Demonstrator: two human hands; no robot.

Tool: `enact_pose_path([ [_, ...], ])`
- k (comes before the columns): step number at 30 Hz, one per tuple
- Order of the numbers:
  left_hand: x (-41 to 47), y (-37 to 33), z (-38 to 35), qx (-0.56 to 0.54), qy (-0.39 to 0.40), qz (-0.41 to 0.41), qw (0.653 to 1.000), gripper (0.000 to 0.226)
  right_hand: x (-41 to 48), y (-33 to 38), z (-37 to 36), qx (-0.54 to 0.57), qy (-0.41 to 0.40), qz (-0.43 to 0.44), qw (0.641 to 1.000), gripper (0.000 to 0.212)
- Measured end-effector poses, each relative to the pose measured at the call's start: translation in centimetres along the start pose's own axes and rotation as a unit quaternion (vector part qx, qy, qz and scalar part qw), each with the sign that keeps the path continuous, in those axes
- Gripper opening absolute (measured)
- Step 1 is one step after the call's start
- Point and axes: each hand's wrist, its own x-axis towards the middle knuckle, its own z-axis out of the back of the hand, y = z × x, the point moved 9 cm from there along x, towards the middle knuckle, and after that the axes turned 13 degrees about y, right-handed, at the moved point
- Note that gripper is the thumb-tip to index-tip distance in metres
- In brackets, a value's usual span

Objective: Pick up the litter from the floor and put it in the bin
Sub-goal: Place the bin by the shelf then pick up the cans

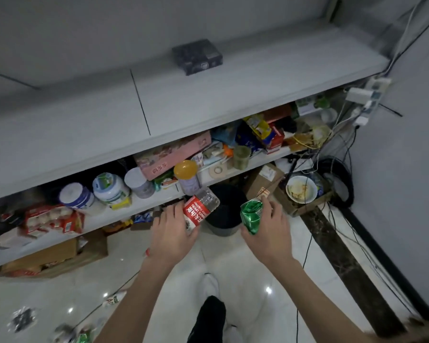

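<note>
Two pieces of litter are in hand at once. The left hand (170, 230) wraps a clear bottle (200, 209) with a red label, fingers curled round its lower half, neck end pointing far and right toward the bin (224, 214). The right hand (265, 225) grips a crushed green can (252, 215), thumb on top, fingers closed round it. Both items are off the floor and held just at the bin, bottle at its left rim, can at its right rim. The bin is dark, sits on the floor under the low shelf (159, 196), between the two hands.

Step in hand, as I judge it: the carry is done and this is the drop-off. Next move calls for getting each item squarely over the opening, then letting go; the bottle looks partly over the rim, the can seems just short of it. Shelf edge hangs close above the bin, so there is little room to lift.

More litter (22, 318) lies on the floor (245, 280), near left, so the task is not finished. A cardboard box (305, 201) holding a white bowl (301, 189) sits right of the bin.
</note>
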Motion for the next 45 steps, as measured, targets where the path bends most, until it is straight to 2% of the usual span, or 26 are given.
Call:
enact_pose_path([
  [5,7.2,0.1,-4.2,-0.038,0.063,-0.014,0.997,0.066,5.9,-2.2,-2.5,0.015,0.002,-0.039,0.999,0.086],
  [15,17.3,2.0,-15.8,-0.103,0.167,0.038,0.980,0.059,16.0,-8.2,-11.8,0.045,0.043,-0.092,0.994,0.086],
  [18,20.0,2.1,-19.5,-0.125,0.147,0.054,0.980,0.063,19.2,-10.1,-15.6,0.052,0.058,-0.091,0.993,0.086],
  [22,24.4,3.1,-26.1,-0.195,0.162,0.120,0.960,0.063,24.4,-12.4,-21.8,0.057,0.084,-0.079,0.992,0.091],
  [25,27.3,3.5,-30.8,-0.239,0.148,0.131,0.951,0.069,27.5,-14.3,-26.6,0.055,0.105,-0.079,0.990,0.089],
  [29,30.1,4.7,-36.1,-0.248,0.123,0.163,0.947,0.075,30.3,-15.7,-32.0,0.051,0.113,-0.075,0.989,0.093],
  [33,32.6,6.2,-40.8,-0.234,0.143,0.186,0.944,0.079,33.0,-16.7,-36.1,0.039,0.116,-0.076,0.990,0.096],
  [39,35.1,7.3,-44.7,-0.219,0.159,0.178,0.946,0.074,35.4,-18.2,-39.0,0.016,0.091,-0.085,0.992,0.098],
  [45,34.0,7.3,-43.1,-0.158,0.135,0.156,0.966,0.061,34.4,-17.7,-38.1,-0.011,0.083,-0.080,0.993,0.089],
])
